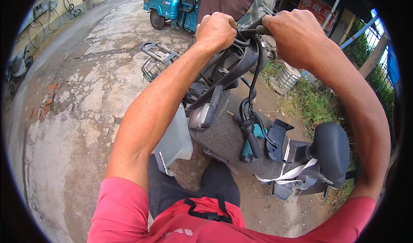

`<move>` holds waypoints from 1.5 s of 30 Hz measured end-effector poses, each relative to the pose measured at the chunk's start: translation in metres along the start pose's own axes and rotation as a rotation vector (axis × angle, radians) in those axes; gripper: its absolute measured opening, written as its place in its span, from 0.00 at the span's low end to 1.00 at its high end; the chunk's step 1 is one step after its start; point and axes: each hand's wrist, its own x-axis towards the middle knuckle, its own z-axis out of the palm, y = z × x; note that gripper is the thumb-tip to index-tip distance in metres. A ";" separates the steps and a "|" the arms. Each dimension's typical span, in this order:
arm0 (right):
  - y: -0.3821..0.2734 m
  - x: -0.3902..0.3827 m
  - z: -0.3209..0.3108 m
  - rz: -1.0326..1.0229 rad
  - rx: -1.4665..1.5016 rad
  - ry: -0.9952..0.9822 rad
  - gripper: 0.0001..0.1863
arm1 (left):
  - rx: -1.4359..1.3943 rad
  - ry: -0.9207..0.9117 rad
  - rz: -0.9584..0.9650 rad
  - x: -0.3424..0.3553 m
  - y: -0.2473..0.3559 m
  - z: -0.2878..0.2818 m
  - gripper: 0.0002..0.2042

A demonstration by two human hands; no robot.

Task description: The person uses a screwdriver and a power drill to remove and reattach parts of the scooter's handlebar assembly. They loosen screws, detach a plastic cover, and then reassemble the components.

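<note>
Both arms reach forward over the front of a partly dismantled electric scooter [245, 56]. My left hand [216, 31] is closed in a fist at its top; what it holds is hidden behind the fingers. My right hand [294, 34] is closed around a dark rod-like piece [261, 30], whose kind I cannot make out. A thin shaft runs from that piece toward my left hand. Black cables [260, 67] hang below my hands. On the grey footboard [219, 135] lie a loose handlebar with a black grip [252, 143] and a turquoise-and-black tool [246, 152], partly hidden.
The black seat [331, 150] is at the right, with a white strap [294, 172] beside it. A pale grey panel [176, 135] stands by my legs. Ahead are a metal basket [157, 60] and a turquoise three-wheeler [161, 6]. A ribbed white bucket [287, 76] stands near grass.
</note>
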 end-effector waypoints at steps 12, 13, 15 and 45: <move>0.000 -0.036 0.100 0.178 0.847 0.045 0.16 | -0.040 -0.010 0.058 -0.002 -0.005 0.002 0.16; -0.004 -0.035 0.107 0.225 0.942 0.022 0.17 | -0.053 -0.010 0.069 -0.003 -0.005 -0.001 0.16; -0.015 -0.031 0.124 0.313 1.134 -0.025 0.17 | -0.071 -0.011 0.087 -0.009 -0.007 -0.007 0.16; -0.033 0.021 0.240 0.217 1.747 0.435 0.13 | -0.077 -0.180 0.270 -0.022 -0.009 -0.019 0.21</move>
